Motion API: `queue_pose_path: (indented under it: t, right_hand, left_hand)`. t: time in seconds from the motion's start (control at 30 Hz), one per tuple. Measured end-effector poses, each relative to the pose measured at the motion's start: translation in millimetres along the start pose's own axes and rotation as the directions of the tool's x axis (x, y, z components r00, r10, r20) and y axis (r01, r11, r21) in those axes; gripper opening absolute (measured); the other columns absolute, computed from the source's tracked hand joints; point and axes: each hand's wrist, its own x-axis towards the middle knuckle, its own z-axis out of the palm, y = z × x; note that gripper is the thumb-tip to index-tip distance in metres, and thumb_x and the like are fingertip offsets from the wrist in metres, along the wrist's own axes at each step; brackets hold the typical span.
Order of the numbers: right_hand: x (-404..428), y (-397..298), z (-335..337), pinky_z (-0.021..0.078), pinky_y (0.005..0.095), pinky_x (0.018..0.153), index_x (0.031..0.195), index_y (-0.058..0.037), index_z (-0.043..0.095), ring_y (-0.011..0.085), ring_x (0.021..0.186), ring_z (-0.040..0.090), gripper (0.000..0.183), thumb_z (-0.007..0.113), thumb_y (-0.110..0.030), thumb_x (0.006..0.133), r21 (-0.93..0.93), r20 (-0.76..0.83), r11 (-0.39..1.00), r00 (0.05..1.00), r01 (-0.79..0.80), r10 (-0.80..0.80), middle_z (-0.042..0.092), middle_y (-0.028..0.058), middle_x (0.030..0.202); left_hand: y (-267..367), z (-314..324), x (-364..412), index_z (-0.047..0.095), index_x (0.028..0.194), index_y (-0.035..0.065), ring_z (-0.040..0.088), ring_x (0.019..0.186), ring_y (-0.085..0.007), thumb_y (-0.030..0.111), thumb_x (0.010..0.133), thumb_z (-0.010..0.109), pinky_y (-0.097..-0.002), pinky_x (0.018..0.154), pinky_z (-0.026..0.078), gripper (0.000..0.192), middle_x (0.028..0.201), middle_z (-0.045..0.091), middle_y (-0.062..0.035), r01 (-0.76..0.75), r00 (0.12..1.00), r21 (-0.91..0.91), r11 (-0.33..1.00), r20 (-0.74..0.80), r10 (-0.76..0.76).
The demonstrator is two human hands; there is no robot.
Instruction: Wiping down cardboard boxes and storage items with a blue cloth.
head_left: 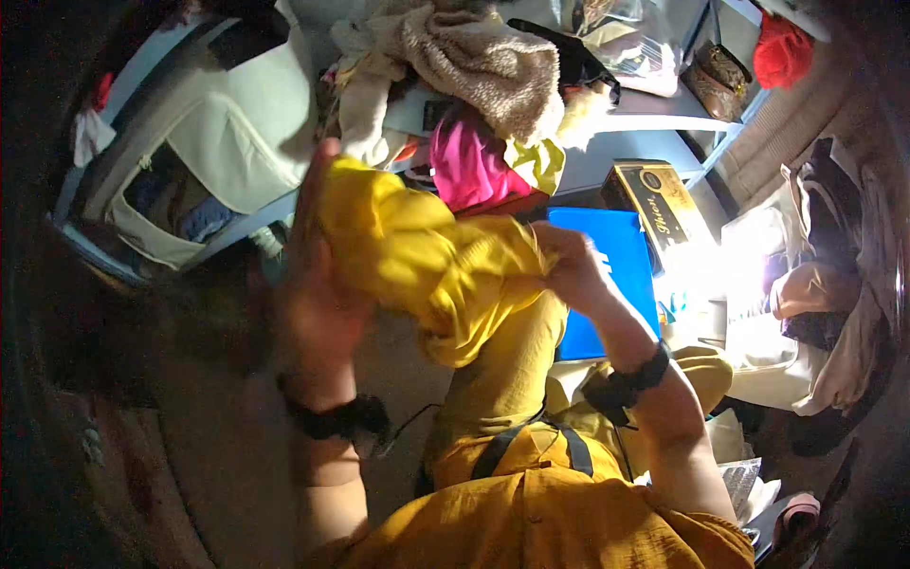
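Observation:
A bunched yellow cloth garment (426,263) is stretched between my hands above my lap. My right hand (579,274) pinches its right end. My left hand (323,313) is blurred, its fingers pointing up along the garment's left end. Whether those fingers grip the fabric or only lie against it is unclear. Below the garment is my leg in yellow-brown trousers (508,363). A flat blue box or folder (604,277) lies just beyond my right wrist.
A blue-grey shelf unit (661,153) stands ahead, with a beige fleece (483,64) and a magenta cloth (462,156) heaped there. At left is a pale fabric storage bin (242,128). A black-and-gold carton (654,206), a bright lamp glare and piled clothes (817,291) are at right.

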Motion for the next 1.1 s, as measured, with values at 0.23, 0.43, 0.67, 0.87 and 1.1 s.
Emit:
queue_pose_path:
  t: [0.23, 0.43, 0.67, 0.87, 1.1]
  right_hand:
    - [16, -42, -103, 0.0436, 0.0282, 0.086, 0.104, -0.0021, 0.058, 0.0145, 0.092, 0.057, 0.027, 0.057, -0.005, 0.077, -0.264, -0.371, 0.962, 0.914, 0.067, -0.165, 0.061, 0.0075, 0.097]
    - [-3, -85, -143, 0.0507, 0.0304, 0.077, 0.12, 0.0013, 0.048, 0.0167, 0.094, 0.059, 0.055, 0.068, -0.024, 0.075, 0.123, -0.028, 0.973, 0.98, -0.194, 0.199, 0.061, 0.0097, 0.103]
    - [-45, -89, -132, 0.0508, 0.0316, 0.068, 0.1, -0.0021, 0.06, 0.0183, 0.08, 0.063, 0.035, 0.068, -0.023, 0.073, 0.258, 0.053, 0.964, 0.996, 0.057, -0.073, 0.064, 0.0101, 0.09]
    - [-67, -54, -49, 0.0461, 0.0344, 0.085, 0.119, 0.0052, 0.047, 0.0319, 0.103, 0.055, 0.052, 0.07, -0.019, 0.079, 0.444, 0.654, 0.896, 0.685, -0.001, -0.322, 0.052, 0.0199, 0.115]
    - [-32, -26, -3, 0.0466, 0.031, 0.083, 0.103, -0.0032, 0.062, 0.0194, 0.092, 0.06, 0.018, 0.058, -0.011, 0.087, 0.28, 0.679, 0.957, 0.72, -0.076, -0.141, 0.064, 0.0091, 0.096]
  left_hand:
    - [-9, -21, 42, 0.043, 0.128, 0.0004, 0.049, 0.113, -0.0208, 0.008, 0.075, 0.07, -0.0345, 0.098, 0.039, 0.06, 0.121, 0.051, -0.0103, 0.042, 0.992, 0.494, 0.868, -0.127, 0.024]
    - [-33, -4, 81, 0.052, 0.116, 0.0026, 0.055, 0.098, -0.0183, 0.023, 0.076, 0.072, -0.0307, 0.089, 0.043, 0.049, 0.107, 0.059, -0.0103, -0.171, 0.981, 0.926, 0.336, 0.129, 0.142]
    - [-57, -5, 86, 0.054, 0.112, 0.004, 0.057, 0.096, -0.0188, 0.012, 0.085, 0.061, -0.0305, 0.082, 0.047, 0.029, 0.109, 0.058, -0.0068, -0.01, 0.98, 0.671, 0.742, -0.142, 0.141]
    - [-120, -9, 31, 0.036, 0.135, 0.0045, 0.044, 0.119, -0.0288, 0.055, 0.091, 0.039, -0.0398, 0.105, 0.03, 0.067, 0.134, 0.045, -0.0115, 0.331, 0.878, -0.032, 0.943, -0.356, -0.32]
    - [-16, -14, 22, 0.031, 0.138, 0.0027, 0.036, 0.126, -0.0299, 0.069, 0.086, 0.032, -0.0435, 0.106, 0.026, 0.084, 0.142, 0.033, -0.0138, 0.132, 0.901, -0.074, 0.988, -0.407, -0.151]
